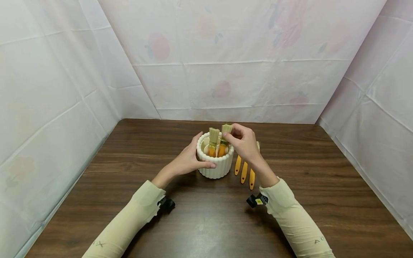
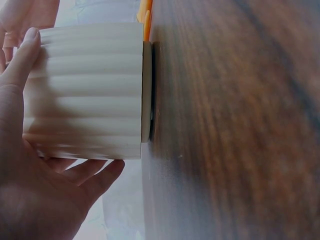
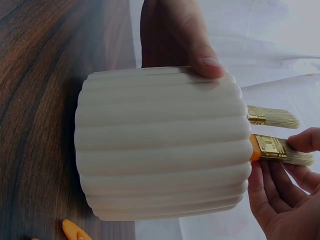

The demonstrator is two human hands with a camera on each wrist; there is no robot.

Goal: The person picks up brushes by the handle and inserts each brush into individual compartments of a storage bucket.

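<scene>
A white ribbed cup (image 1: 215,166) stands mid-table with two orange-handled brushes upright in it, bristles up. My left hand (image 1: 190,157) grips the cup's left side, thumb across its front; in the left wrist view the left hand (image 2: 30,150) wraps the ribbed cup (image 2: 90,90). My right hand (image 1: 243,141) pinches the bristle end of the right brush (image 1: 224,138). In the right wrist view the fingertips (image 3: 300,142) hold that brush (image 3: 275,150) just above the cup (image 3: 160,145). The other brush (image 1: 213,141) stands beside it.
Three more orange brushes (image 1: 244,172) lie on the wooden table (image 1: 322,186) just right of the cup, partly under my right wrist. White sheeting (image 1: 226,53) walls in the table at the back and both sides.
</scene>
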